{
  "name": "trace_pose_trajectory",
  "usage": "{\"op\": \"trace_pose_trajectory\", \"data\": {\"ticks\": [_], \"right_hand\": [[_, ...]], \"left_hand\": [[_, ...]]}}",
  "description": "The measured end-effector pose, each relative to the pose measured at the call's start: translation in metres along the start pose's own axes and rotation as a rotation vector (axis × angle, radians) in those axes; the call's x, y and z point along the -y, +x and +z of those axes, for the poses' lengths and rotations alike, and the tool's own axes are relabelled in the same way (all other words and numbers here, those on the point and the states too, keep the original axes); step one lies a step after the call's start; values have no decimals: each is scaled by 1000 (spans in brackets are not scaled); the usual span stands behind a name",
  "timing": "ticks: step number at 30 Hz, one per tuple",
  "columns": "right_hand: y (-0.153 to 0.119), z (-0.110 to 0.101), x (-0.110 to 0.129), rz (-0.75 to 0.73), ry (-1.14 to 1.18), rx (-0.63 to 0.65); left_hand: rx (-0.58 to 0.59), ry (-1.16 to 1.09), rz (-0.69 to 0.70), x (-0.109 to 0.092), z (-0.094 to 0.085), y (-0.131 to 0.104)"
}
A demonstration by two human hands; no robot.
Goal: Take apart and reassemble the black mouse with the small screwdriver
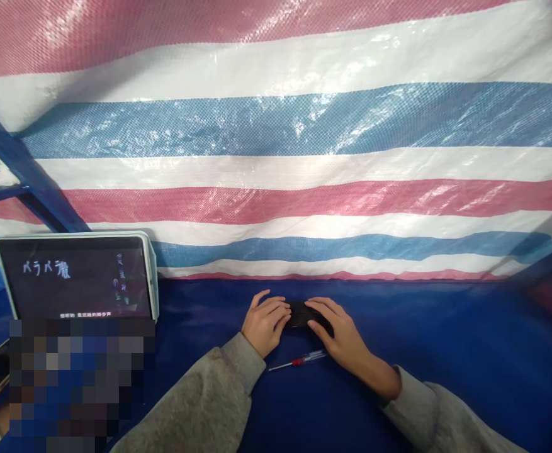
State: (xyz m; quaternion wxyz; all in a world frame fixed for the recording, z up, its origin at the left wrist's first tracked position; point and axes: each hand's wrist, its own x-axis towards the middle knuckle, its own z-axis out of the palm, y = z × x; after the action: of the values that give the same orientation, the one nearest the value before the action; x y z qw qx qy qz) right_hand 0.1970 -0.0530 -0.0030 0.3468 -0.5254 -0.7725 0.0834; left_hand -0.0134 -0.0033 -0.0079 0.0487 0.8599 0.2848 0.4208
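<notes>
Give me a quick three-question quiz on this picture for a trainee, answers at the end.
1. True or false: the screwdriver has its metal tip pointing toward the person's left.
2. Which thing do the left hand and right hand both touch: (a) the tablet, (b) the black object, (c) the metal frame?
3. What three colours stripe the sheet?

Key: 1. True. 2. (b). 3. Red, white and blue.

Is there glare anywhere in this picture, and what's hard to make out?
Head view: white glare streaks the striped sheet; same view: blocky pixels hide the area below the tablet screen; same view: the dark object between left hand and right hand shows little detail.
</notes>
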Motion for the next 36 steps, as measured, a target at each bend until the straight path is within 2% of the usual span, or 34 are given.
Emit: {"op": "trace_pose_trajectory", "data": {"ticks": [13, 24, 31, 36], "right_hand": [[0, 0, 1, 9, 22, 9], [0, 1, -1, 12, 24, 15], [0, 0, 1, 10, 21, 29], [-1, 0, 0, 27, -2, 27]], "left_hand": [[-31, 0, 21, -2, -2, 1], [-7, -39, -35, 0, 0, 1], [72, -57, -83, 0, -3, 2], [195, -56, -72, -4, -5, 4]]}}
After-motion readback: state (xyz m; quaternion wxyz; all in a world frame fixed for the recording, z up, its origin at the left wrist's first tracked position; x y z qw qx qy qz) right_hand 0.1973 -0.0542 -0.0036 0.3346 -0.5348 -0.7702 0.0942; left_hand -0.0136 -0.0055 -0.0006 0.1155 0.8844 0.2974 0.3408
